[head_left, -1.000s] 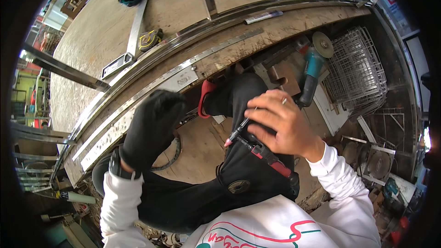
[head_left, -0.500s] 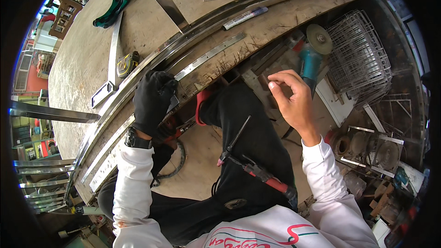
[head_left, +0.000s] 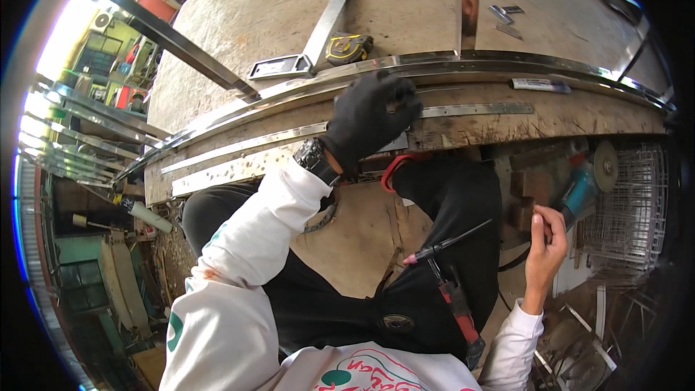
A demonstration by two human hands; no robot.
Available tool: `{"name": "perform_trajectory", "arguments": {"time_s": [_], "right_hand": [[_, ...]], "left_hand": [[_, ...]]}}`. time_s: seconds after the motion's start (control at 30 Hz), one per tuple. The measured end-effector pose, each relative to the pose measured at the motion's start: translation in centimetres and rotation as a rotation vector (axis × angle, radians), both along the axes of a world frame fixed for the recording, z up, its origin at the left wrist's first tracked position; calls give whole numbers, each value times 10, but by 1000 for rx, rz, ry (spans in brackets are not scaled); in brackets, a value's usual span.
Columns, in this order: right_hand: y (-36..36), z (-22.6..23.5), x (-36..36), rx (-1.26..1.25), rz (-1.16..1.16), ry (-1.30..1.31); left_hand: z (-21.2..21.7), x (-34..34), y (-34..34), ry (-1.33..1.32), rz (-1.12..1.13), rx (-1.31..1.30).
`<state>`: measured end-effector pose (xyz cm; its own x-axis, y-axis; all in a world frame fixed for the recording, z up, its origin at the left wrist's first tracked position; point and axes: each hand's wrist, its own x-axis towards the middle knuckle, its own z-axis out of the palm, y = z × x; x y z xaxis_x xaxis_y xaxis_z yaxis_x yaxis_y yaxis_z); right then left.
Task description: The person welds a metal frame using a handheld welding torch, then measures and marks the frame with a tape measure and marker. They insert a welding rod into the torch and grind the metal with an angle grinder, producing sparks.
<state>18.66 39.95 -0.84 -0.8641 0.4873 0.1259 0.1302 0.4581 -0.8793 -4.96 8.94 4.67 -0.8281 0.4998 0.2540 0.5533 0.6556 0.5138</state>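
Note:
My left hand (head_left: 373,116), in a black glove, is curled at the table's edge beside a curved shiny metal rail (head_left: 521,63). Its fingers are bent inward, and whatever they hold is hidden. Just below it shows a small flat metal piece (head_left: 394,143); I cannot tell if the hand grips it. To its right lies a narrow metal strip with holes (head_left: 478,110). My right hand (head_left: 544,257), bare, hovers right of my knee, thumb against the bent fingers; any small thing between them is not visible. A TIG torch (head_left: 457,304) with red handle and pink cup rests on my thigh.
On the table (head_left: 239,36) lie a tape measure (head_left: 349,48), a square (head_left: 282,66), a marker (head_left: 539,85) and small metal offcuts (head_left: 504,13). Upright metal bars (head_left: 174,40) rise from the rail. A teal angle grinder (head_left: 580,192) and wire racks (head_left: 626,210) sit at right.
The view has turned left, so the table shifts rightward and levels out. My right hand has lowered, its thumb and fingers closer together. My left hand stays by the rail.

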Motion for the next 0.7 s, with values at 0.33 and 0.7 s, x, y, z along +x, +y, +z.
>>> {"name": "perform_trajectory", "arguments": {"time_s": [0.33, 0.7], "right_hand": [[-7, 25, -7, 3, 74, 9], [-34, 43, -37, -92, 196, 135]], "left_hand": [[45, -156, -69, -252, -440, -592], [34, -165, -103, -176, -169, 1]]}}
